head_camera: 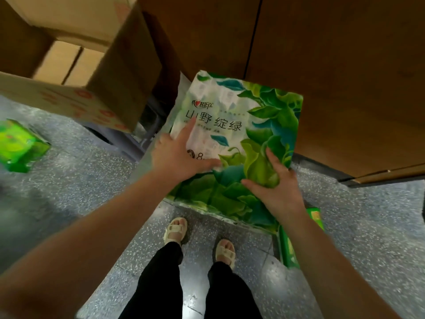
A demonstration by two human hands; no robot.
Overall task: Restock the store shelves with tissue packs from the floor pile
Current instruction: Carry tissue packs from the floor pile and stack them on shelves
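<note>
A large tissue pack (236, 125) with a white and green leaf print is held up in front of me, above the floor and against the brown wooden shelf unit (333, 65). My left hand (181, 155) lies on its near left face with the index finger stretched out and the thumb spread. My right hand (273, 183) presses on its near right part with spread fingers. Another green pack (289, 247) lies on the floor under my right forearm, partly hidden.
An open cardboard box (76, 65) sits at the upper left on a dark trolley frame (128, 139). A small green pack (18, 146) lies on the speckled grey floor (69, 180) at the left edge. My feet in sandals stand below the held pack.
</note>
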